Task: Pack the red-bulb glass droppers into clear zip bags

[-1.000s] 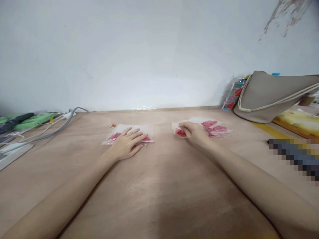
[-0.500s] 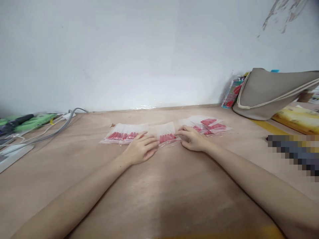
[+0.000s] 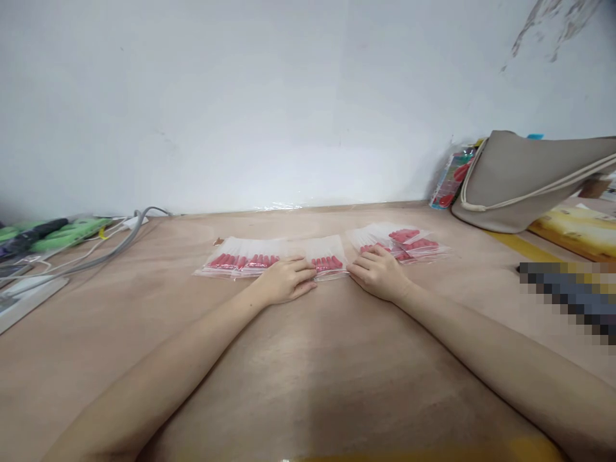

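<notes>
Between my hands lies a clear plastic bag (image 3: 327, 260) with a row of small red pieces along its near end. My left hand (image 3: 287, 281) has its fingers together and its thumb below, closed on the bag's near left corner. At the near right corner, the bag is pinched by my right hand (image 3: 378, 274); the fingertips' exact hold is partly hidden. Left of it, more bags with red pieces (image 3: 235, 258) lie overlapped in a row, partly behind my left hand. A looser pile of such bags (image 3: 414, 244) lies beyond my right hand.
A grey-beige bag (image 3: 514, 179) with a cord stands at the right by a colourful package (image 3: 452, 179) and a yellow packet (image 3: 577, 228). Grey cables (image 3: 110, 247) and green items (image 3: 72, 234) lie at the left. A white wall (image 3: 289, 102) bounds the wooden table (image 3: 269, 378).
My left hand has shifted right and slightly away, to the middle bag's left corner. My right hand's fingers have closed in at its right corner. The middle bag has moved slightly right.
</notes>
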`<state>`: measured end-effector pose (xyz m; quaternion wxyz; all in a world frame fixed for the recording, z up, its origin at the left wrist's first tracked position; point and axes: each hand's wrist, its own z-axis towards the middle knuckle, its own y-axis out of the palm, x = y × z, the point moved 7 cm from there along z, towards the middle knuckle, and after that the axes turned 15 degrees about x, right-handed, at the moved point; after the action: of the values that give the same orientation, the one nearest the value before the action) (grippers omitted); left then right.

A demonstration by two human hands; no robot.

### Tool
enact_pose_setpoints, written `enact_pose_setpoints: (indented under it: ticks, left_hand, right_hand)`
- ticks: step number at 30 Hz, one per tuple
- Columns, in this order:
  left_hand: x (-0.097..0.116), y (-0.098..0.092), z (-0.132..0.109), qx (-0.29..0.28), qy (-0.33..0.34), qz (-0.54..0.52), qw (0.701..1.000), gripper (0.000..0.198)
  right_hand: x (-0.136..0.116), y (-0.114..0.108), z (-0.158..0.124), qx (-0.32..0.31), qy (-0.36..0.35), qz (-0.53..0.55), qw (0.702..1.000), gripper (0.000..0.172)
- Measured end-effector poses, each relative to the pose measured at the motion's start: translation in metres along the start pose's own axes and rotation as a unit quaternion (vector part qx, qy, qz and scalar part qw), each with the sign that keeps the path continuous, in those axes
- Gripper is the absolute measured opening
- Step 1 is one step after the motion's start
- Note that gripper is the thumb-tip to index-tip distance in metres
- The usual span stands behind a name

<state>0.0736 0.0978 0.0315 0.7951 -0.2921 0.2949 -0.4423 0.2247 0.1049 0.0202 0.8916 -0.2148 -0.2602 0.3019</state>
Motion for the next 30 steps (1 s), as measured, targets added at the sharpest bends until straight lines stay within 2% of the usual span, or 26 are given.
enact_pose_setpoints:
  ticks: [3,9,12,23,30]
  left_hand:
    - [-0.003,0.0,-0.003,0.024,-0.02,0.012,0.999,0.022]
    - [-0.007,0.003,-0.01,0.085,-0.025,0.05,0.995,0.02]
    - [-0.009,0.005,-0.008,0.096,-0.02,0.072,0.993,0.02]
    - [-0.011,0.008,-0.003,0.051,0.008,0.135,0.99,0.024]
    - [-0.007,0.011,0.003,0.028,0.028,0.142,0.989,0.028]
  right_hand:
    - [-0.001,-0.002,0.001,0.0,-0.017,-0.003,1.0,0.025]
    - [0.008,-0.002,0.003,-0.011,0.042,0.029,0.999,0.023]
    - [0.011,0.0,0.003,-0.016,0.061,0.054,0.997,0.022]
    - [0.01,0.002,0.005,-0.03,0.074,0.056,0.995,0.018]
    - [-0.002,0.005,0.015,-0.002,0.059,0.056,0.997,0.015]
